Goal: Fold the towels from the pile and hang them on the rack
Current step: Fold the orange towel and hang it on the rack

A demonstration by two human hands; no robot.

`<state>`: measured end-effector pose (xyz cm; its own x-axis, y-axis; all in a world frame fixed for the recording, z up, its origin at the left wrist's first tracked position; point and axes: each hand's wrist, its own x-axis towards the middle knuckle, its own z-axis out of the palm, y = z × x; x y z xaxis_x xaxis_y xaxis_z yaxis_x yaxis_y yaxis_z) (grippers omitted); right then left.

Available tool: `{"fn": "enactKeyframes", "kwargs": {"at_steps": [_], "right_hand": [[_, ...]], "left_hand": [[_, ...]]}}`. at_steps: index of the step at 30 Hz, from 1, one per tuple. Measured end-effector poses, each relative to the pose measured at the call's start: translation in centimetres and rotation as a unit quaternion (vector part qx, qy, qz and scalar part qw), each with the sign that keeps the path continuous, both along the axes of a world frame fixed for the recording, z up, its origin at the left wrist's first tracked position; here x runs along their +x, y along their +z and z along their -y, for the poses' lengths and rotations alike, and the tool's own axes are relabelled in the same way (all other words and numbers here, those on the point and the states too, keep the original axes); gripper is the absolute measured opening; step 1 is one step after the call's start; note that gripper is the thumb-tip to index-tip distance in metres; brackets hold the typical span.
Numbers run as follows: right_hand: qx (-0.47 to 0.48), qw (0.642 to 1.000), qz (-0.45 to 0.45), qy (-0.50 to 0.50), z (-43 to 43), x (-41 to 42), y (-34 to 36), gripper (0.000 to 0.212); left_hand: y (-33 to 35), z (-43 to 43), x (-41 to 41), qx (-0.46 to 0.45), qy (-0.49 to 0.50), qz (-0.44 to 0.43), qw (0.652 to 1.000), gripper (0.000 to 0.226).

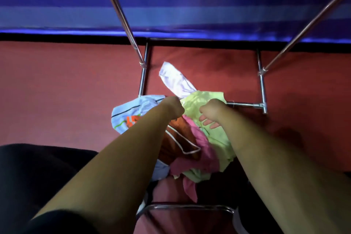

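Red floor carries the crumpled pile (190, 144) of thin, soft towels between the shiny steel tubes of the rack (143, 74). My left hand (173, 107) curls where the striped blue towel (129, 110) meets the pale green towel (203, 97); whether it grips cloth, I cannot tell. My right hand (212, 112) hovers loose-fingered over the green one, holding nothing. It is probably best to find a corner and lift one towel clear.
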<state>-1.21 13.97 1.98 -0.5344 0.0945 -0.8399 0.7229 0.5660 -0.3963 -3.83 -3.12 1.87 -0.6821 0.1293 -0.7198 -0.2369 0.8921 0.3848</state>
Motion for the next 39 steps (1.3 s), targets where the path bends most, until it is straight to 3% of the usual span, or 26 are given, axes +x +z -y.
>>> {"fn": "enactKeyframes", "kwargs": {"at_steps": [2,6,9,13,16,19,22,26,29,32,35,39], "right_hand": [[0.008,1.000,0.022,0.017,0.0,1.4,-2.7,0.020],[0.062,0.992,0.038,0.100,-0.6,3.6,-7.7,0.024],[0.087,0.974,0.033,0.207,-0.8,4.2,-10.3,0.034],[0.087,0.952,0.054,0.289,-0.6,4.9,-10.6,0.041],[0.086,0.941,0.070,0.319,-0.4,5.6,-10.7,0.054],[0.075,0.933,0.071,0.345,-0.1,6.0,-10.9,0.057],[0.062,0.934,0.058,0.348,0.3,5.9,-11.0,0.059],[0.010,0.955,0.035,0.293,0.8,5.4,-10.2,0.050],[-0.016,0.972,0.005,0.233,1.3,4.9,-9.3,0.043],[0.023,0.987,-0.045,0.154,1.9,3.9,-8.0,0.014],[0.052,0.991,-0.099,0.076,2.0,2.8,-5.8,0.022],[-0.040,0.978,-0.158,-0.129,1.8,1.1,-1.9,0.034]], "left_hand": [[-2.2,-0.1,1.2,-0.013,0.011,0.042,0.999,0.028],[-6.3,-0.6,3.8,-0.059,-0.142,0.072,0.985,0.025],[-8.4,-1.5,5.8,-0.049,-0.185,0.058,0.980,0.041],[-11.0,-1.8,7.8,-0.109,-0.200,0.035,0.973,0.065],[-11.9,-1.7,8.6,-0.149,-0.215,-0.017,0.965,0.055],[-12.2,-0.5,8.3,-0.184,-0.230,-0.085,0.952,0.037],[-12.1,0.8,7.7,-0.174,-0.215,-0.099,0.956,0.031],[-10.8,1.6,6.4,-0.090,-0.130,-0.071,0.985,0.024],[-9.6,1.1,5.2,0.000,-0.075,-0.094,0.993,0.031],[-7.6,0.2,4.2,0.030,-0.030,-0.144,0.989,0.025],[-5.7,-0.3,3.5,0.058,0.029,-0.189,0.980,0.014],[-2.2,-0.6,2.4,0.076,0.058,-0.231,0.968,0.009]]}}
